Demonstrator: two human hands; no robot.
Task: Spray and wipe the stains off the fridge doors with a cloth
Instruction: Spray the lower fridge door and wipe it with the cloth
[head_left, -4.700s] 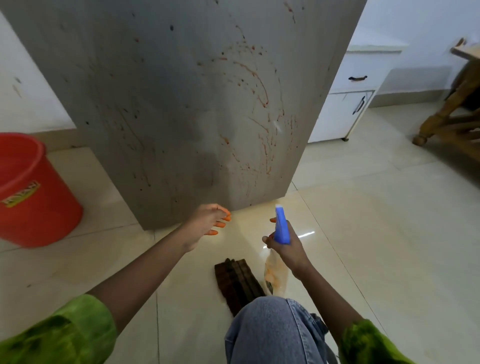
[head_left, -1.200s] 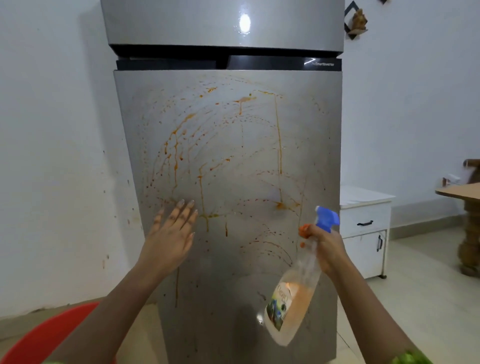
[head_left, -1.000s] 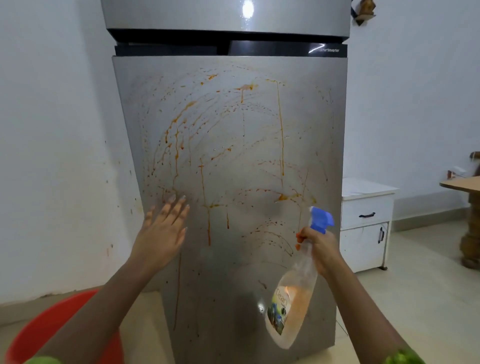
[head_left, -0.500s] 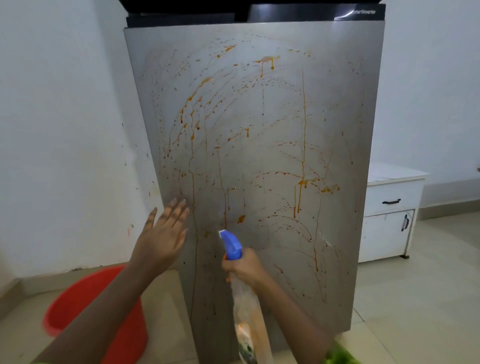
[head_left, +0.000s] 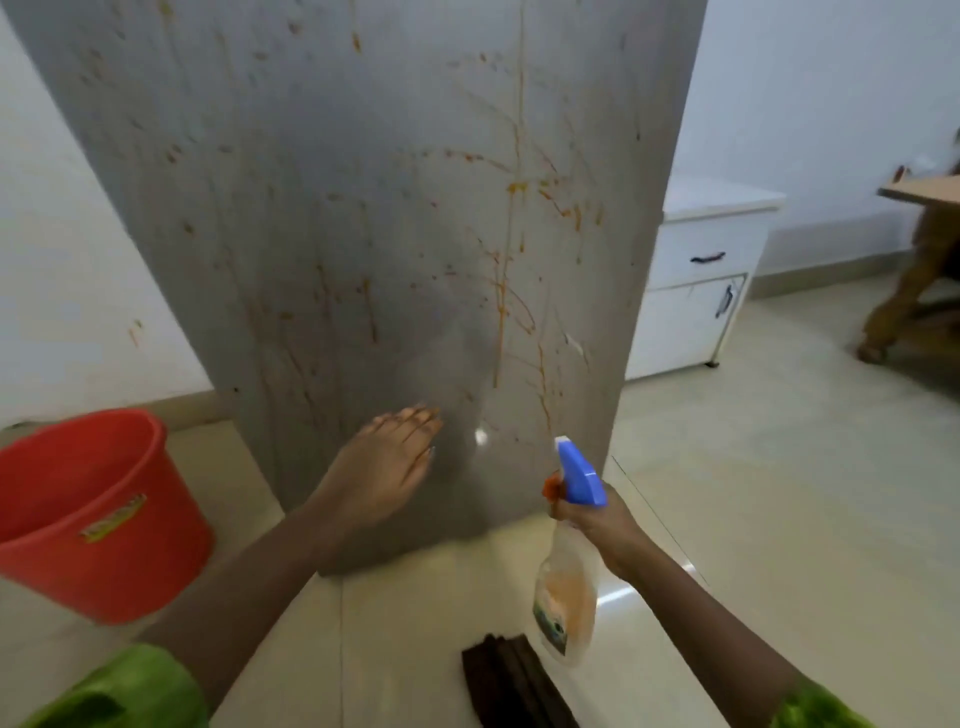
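While the tall grey steel fridge door (head_left: 363, 234) stood streaked with orange stains (head_left: 511, 249) above your fingertips, you held your left hand (head_left: 382, 467) flat, fingers together, at its lower part; contact was unclear. Your right hand (head_left: 597, 519) gripped the neck of a clear spray bottle with a blue trigger head (head_left: 571, 551). Below it, a dark brown folded cloth (head_left: 511, 680) lay on the floor. Left of your left hand sat a red plastic bucket (head_left: 88, 514).
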